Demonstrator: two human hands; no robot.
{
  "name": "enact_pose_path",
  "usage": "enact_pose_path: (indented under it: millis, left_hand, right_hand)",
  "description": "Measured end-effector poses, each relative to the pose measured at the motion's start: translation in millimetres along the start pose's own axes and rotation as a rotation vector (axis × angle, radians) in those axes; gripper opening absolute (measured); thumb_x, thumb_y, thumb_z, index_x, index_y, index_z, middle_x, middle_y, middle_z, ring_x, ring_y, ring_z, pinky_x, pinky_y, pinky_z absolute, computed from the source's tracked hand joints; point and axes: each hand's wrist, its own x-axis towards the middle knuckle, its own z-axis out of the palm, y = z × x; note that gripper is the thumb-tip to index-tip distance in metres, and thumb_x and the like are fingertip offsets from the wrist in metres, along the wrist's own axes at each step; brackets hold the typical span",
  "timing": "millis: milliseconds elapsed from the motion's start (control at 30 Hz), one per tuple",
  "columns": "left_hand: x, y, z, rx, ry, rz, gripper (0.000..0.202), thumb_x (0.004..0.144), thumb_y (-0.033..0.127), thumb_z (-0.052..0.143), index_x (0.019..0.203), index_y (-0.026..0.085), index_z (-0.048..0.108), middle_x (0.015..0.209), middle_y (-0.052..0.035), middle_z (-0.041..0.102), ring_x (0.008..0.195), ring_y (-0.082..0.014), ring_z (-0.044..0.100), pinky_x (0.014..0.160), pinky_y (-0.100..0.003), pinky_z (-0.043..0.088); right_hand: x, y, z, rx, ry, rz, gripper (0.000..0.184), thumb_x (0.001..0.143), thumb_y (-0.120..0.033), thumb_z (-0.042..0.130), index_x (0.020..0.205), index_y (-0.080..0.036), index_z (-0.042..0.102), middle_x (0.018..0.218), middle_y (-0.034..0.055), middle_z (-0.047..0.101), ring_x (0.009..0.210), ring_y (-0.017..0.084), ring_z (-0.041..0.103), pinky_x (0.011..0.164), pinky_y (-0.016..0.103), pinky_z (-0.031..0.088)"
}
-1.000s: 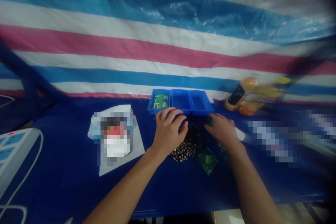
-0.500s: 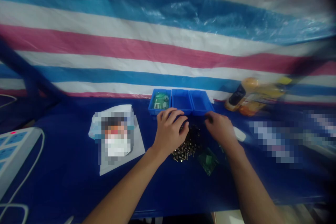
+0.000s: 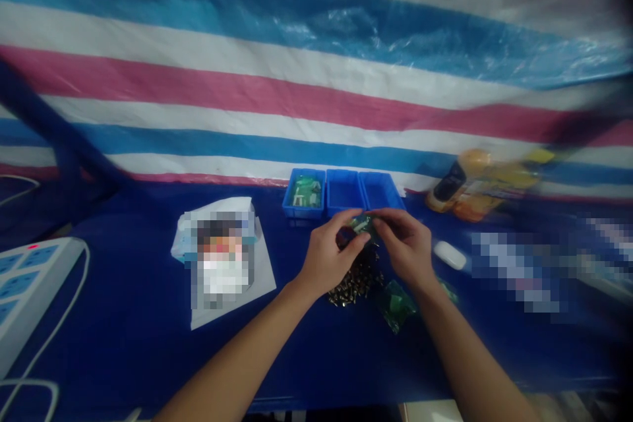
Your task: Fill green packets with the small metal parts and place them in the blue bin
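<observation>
Between both hands is a small green-tinted plastic bag [image 3: 363, 224] with something whitish showing in it. My left hand [image 3: 329, 250] pinches its left side between thumb and fingers. The fingertips of my right hand [image 3: 406, 247] are closed on its right side. Just below the hands lies a pile of small metal screw-like pieces [image 3: 352, 285], partly covered by my left hand. A green plastic packet [image 3: 397, 306] rests on the blue table near my right wrist, and another green piece [image 3: 449, 290] shows partly behind my right forearm.
Behind the hands stand three blue bins: the left bin [image 3: 303, 213] contains green packets, beside a middle bin [image 3: 345, 190] and a right bin [image 3: 380, 190]. A white rounded object [image 3: 450, 255], orange-yellow bottles [image 3: 462, 178], a white paper [image 3: 264, 277] and a power strip [image 3: 37, 277] flank them.
My hands have come together over the pile, and the green bag now shows between them. My left fingers, spread before, have closed on it; my right hand has moved slightly left.
</observation>
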Motion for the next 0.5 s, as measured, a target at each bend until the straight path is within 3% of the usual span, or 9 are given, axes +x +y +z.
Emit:
enact_pose_path:
  millis: [100, 300, 400, 500]
  left_hand:
    - [2.0, -1.9, 1.9, -0.197, -0.005, -0.152, 0.042, 0.084, 0.036, 0.066, 0.123, 0.024, 0.058, 0.099, -0.0052, 0.070, 0.083, -0.0180, 0.066, 0.070, -0.030, 0.053]
    - [5.3, -7.2, 1.6, -0.388, 0.036, -0.240, 0.025, 0.080, 0.035, 0.071, 0.098, 0.018, 0.067, 0.089, -0.0052, 0.071, 0.079, -0.0170, 0.065, 0.073, -0.030, 0.051]
    - [6.9, -7.6, 0.5, -0.460, 0.075, -0.286, 0.026, 0.077, 0.034, 0.074, 0.095, 0.017, 0.066, 0.086, -0.0043, 0.071, 0.077, -0.0161, 0.066, 0.071, -0.029, 0.051]
    - [7.7, -6.8, 0.1, -0.519, 0.063, -0.340, 0.028, 0.075, 0.036, 0.075, 0.093, 0.017, 0.064, 0.078, -0.0024, 0.069, 0.068, -0.0143, 0.064, 0.060, -0.025, 0.049]
  right_hand:
    - [-0.7, 2.8, 2.2, 0.085, 0.009, 0.032, 0.016, 0.082, -0.026, 0.067, 0.096, -0.020, 0.068, 0.098, 0.0065, 0.073, 0.089, 0.019, 0.068, 0.082, 0.035, 0.055]
    - [1.2, 0.9, 3.1, 0.131, -0.111, 0.113, 0.028, 0.082, -0.033, 0.068, 0.108, -0.021, 0.063, 0.100, 0.0034, 0.070, 0.090, 0.017, 0.065, 0.081, 0.030, 0.052]
    - [0.7, 2.0, 5.4, 0.073, -0.223, 0.145, 0.023, 0.086, -0.040, 0.063, 0.093, -0.018, 0.064, 0.082, 0.0008, 0.067, 0.076, 0.015, 0.061, 0.071, 0.026, 0.049]
    - [-2.0, 5.0, 8.2, 0.027, -0.261, 0.136, 0.028, 0.090, -0.044, 0.056, 0.082, -0.017, 0.061, 0.071, -0.0005, 0.061, 0.068, 0.014, 0.056, 0.065, 0.026, 0.046]
